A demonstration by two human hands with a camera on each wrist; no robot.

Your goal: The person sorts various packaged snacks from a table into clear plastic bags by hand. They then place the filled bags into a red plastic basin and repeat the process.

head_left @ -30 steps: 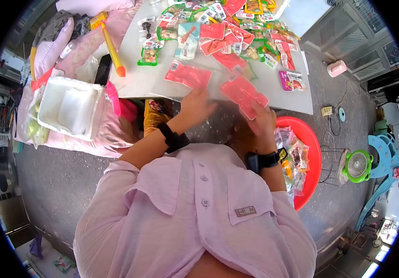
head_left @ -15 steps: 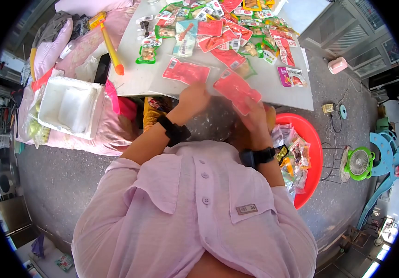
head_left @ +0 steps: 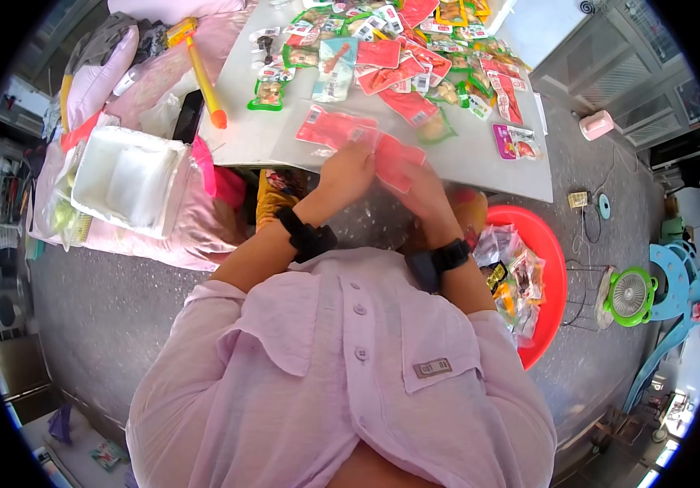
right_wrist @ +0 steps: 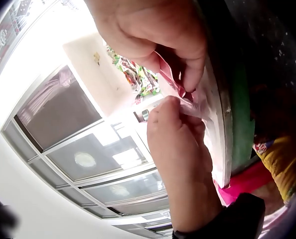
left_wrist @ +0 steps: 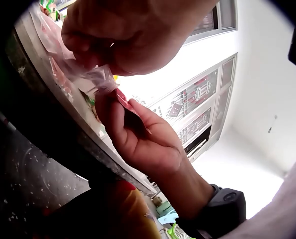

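Note:
My left hand (head_left: 345, 173) is at the table's front edge, its fingers pinching the crumpled mouth of a clear plastic bag (left_wrist: 103, 78). A flat red food packet (head_left: 323, 128) lies just beyond it, overlapped by the clear plastic. My right hand (head_left: 425, 197), blurred, grips a second red packet (head_left: 397, 161) by its near end, thumb on one side and fingers on the other. This packet's far end meets the bag's mouth beside the left fingertips. In the right wrist view the packet looks bent between thumb and fingers.
Many red and green snack packets (head_left: 382, 77) are heaped across the back of the table (head_left: 240, 146). A purple packet (head_left: 516, 142) lies at its right side. The red basin (head_left: 557, 281) with packets stands at right, the white foam box (head_left: 90, 183) at left.
The right hand has moved left with its red packet, bringing the far end to the left hand. The left hand has shifted only slightly.

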